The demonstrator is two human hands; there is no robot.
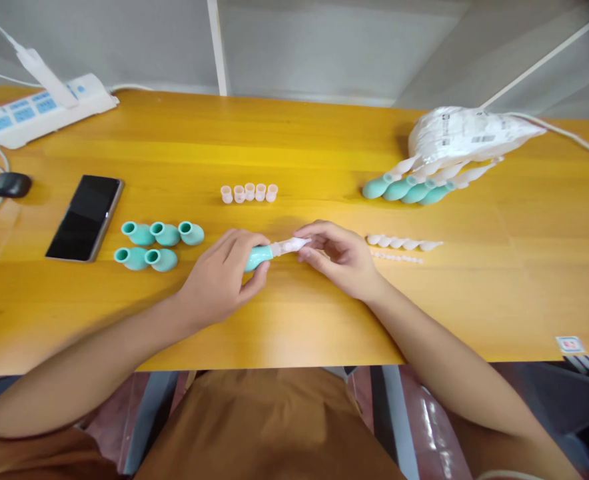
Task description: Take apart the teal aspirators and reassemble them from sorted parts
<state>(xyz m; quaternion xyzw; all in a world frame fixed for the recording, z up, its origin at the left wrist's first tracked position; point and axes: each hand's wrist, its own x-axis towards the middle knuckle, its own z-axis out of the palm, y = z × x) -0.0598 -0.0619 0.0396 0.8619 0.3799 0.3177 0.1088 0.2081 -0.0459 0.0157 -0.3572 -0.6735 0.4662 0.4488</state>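
Note:
My left hand (222, 273) is closed round a teal rubber bulb (258, 257) near the middle of the wooden table (294, 133). A clear tip (289, 247) sticks out of the bulb to the right, and my right hand (342, 257) pinches its far end. Left of my hands lie several loose teal bulbs (159, 243) in two rows. Behind my hands stands a row of small clear caps (249, 193). Right of my right hand lies a row of clear tips (404, 243), with thin pale pieces (397, 257) just in front of them.
Several assembled teal droppers (407, 189) lie at the back right against a white plastic bag (462, 137). A black phone (85, 217) lies at the left. A white power strip (44, 107) and a black mouse (10, 184) sit at the far left.

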